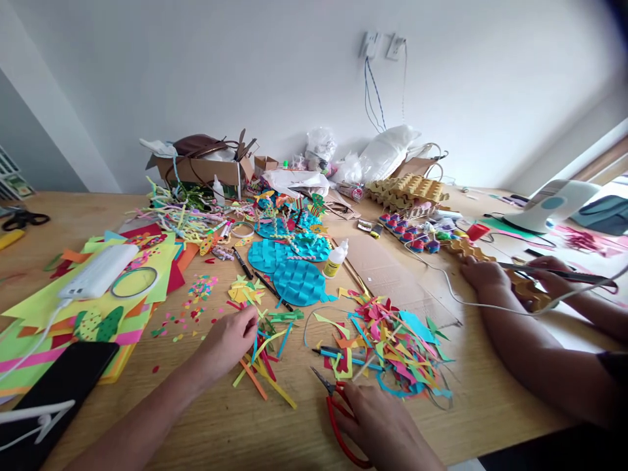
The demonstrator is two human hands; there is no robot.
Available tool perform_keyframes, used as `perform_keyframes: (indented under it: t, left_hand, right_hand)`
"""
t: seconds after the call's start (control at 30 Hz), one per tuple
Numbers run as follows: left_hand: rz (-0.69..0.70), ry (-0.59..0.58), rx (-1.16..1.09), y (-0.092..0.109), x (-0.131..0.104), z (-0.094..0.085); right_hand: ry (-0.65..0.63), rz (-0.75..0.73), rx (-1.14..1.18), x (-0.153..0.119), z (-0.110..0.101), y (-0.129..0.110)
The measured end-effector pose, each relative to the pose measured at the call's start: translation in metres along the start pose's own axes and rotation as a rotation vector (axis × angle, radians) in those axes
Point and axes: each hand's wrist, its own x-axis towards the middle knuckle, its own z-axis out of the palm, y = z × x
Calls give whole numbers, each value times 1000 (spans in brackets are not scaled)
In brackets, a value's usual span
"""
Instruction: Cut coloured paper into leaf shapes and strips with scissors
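My right hand grips a pair of red-handled scissors, blades slightly parted and pointing away to the left above the wooden table. My left hand is closed over a small heap of coloured paper strips. Its fingertips face down and away, so what they hold is hidden. Just beyond it lie yellow paper stars and blue woven paper ovals. To the right spreads a larger pile of paper scraps, with a blue pen at its near left side.
A white glue bottle stands beside the blue ovals. At left are coloured sheets, a white power bank and a black phone. On the right, another person's hands work with scissors on an egg carton strip. A white cable crosses there.
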Motion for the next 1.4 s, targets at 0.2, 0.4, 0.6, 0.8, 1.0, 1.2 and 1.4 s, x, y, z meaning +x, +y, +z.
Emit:
perform_keyframes:
  t: [0.2,0.4,0.6,0.8,1.0,1.2,1.4]
  left_hand:
    - [85,-14,201,5,13,4]
    - [130,8,289,5,28,5]
    - [140,5,342,8,53,14]
    - [81,-27,393,10,79,32]
    - [61,-28,408,12,86,40]
    - [67,-59,387,10,88,36]
    - [96,-49,367,4,82,30]
  right_hand:
    - [3,48,-28,2,-3,2]
    - [84,68,-3,6,-1,2]
    - [60,62,33,-2,-10,3]
    - [57,15,120,-10,-14,3]
    - [71,21,150,-14,-15,1]
    - [109,27,150,-14,-13,7]
    - [120,34,143,-12,-12,13]
